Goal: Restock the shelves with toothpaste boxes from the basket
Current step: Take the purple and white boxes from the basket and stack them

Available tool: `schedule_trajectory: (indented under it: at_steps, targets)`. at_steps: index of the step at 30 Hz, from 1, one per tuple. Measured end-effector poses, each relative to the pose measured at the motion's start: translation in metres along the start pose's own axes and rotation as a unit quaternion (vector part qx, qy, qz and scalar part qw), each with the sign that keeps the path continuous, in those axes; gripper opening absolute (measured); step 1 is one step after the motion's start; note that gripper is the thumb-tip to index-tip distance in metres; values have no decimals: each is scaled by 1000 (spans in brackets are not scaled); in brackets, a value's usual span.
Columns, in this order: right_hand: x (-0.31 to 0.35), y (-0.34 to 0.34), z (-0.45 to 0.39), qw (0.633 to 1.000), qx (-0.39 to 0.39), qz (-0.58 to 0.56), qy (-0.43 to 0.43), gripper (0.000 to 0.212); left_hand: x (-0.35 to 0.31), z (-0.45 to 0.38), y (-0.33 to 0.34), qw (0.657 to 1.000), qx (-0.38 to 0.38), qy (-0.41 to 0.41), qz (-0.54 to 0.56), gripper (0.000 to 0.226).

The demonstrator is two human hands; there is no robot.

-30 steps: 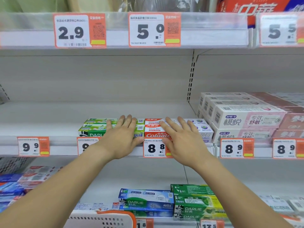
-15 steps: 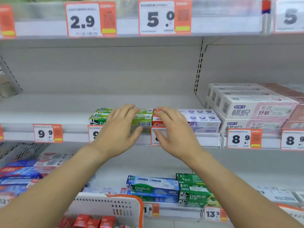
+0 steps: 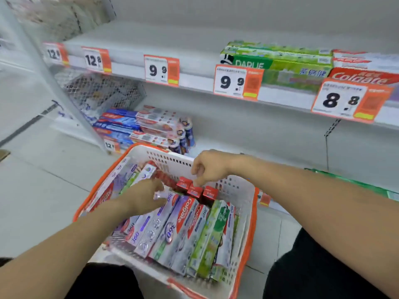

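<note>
**Basket stock, both hands at the red box row**

Item 1. White perforated plastic basket with orange rim (image 3: 241,190), sitting low in front of the person, below the shelves. Contents: long purple-and-white, green and red toothpaste boxes (image 3: 183,229) lying side by side, long axes running from the near edge toward the far wall.

Item 2. Row of small red toothpaste boxes (image 3: 195,190) at the basket's far end, end faces showing; their long axis cannot be told from this view.

Item 3. Right hand (image 3: 208,167), directly above the red row, fingers curled down and touching the top of the middle red box; a firm pinch cannot be confirmed through the blur. This hand is the nearer one to the row.

Item 4. Left hand (image 3: 144,195), just left of the red row, over the purple-and-white boxes, fingers loosely bent, holding nothing visible.

Item 5. White metal shelf with orange price tags (image 3: 194,79), up and ahead; green and red boxes already stand at its right, the left stretch bare.

Judgement: pick-up stage; the lift likely goes straight up from the right hand.
</note>
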State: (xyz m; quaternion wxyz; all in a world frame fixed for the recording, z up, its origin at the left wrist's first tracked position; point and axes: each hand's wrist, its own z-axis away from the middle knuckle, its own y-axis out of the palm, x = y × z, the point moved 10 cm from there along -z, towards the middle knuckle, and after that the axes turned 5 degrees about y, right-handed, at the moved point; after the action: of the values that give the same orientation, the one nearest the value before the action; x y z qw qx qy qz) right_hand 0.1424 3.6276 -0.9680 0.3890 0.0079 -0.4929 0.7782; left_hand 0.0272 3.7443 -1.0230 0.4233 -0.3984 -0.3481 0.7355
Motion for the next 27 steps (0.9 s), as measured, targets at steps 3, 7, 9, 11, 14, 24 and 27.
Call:
schedule_trajectory:
  at_steps: [3,7,9,11,14,24,27]
  targets:
    - [20,40,-37,998,61,11,-5,53,51,21,32,997,15,-76,10,63]
    - [36,82,-79,995,83,46,-8,68,75,35,65,993,33,-105,39,68]
    - [39,96,-96,995,78,64,0,71,78,34,72,996,28,-83,30,52]
    - [41,108,-112,993,82,79,14,69,79,32,62,997,-16,-60,43,32]
    - [50,121,-125,991,95,89,17,71,85,30,31,991,-111,-59,43,35]
    - [50,108,-129,991,104,79,39,64,134,13,41,986,-41,-160,24,60]
    - [48,80,-122,994,66,73,48,43,142,18,28,979,-57,-179,78,35]
